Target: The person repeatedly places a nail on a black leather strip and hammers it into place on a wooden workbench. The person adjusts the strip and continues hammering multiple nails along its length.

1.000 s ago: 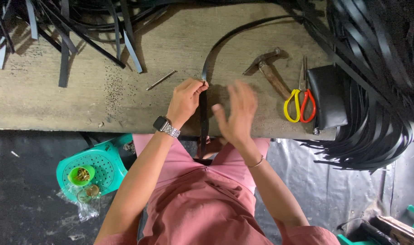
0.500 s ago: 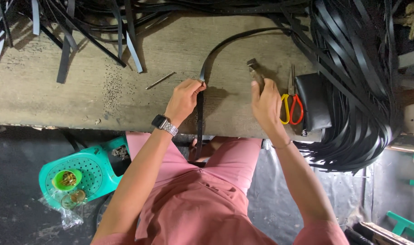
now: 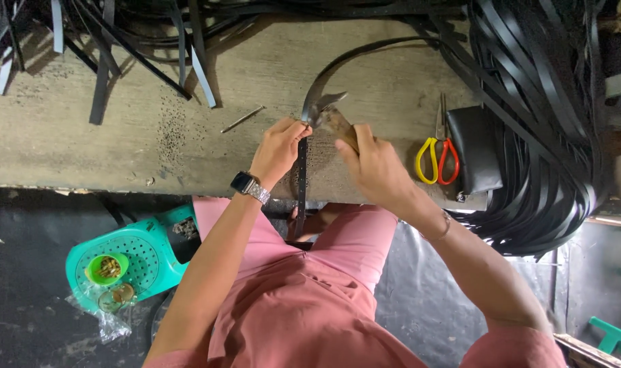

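Seen from above, a person's left hand (image 3: 277,146) pinches a long, narrow black leather strap (image 3: 301,180) flat on a worn wooden workbench (image 3: 119,146). The right hand (image 3: 373,163) grips the wooden handle of a metal-headed hammer (image 3: 326,112), its head just above the strap. Yellow-and-red-handled scissors (image 3: 437,146) lie near, beside a heap of black straps (image 3: 542,136).

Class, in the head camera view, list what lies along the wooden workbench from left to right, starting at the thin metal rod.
Thin metal rod → left hand → wooden-handled hammer → yellow-and-red-handled scissors → black pouch → heap of black straps.
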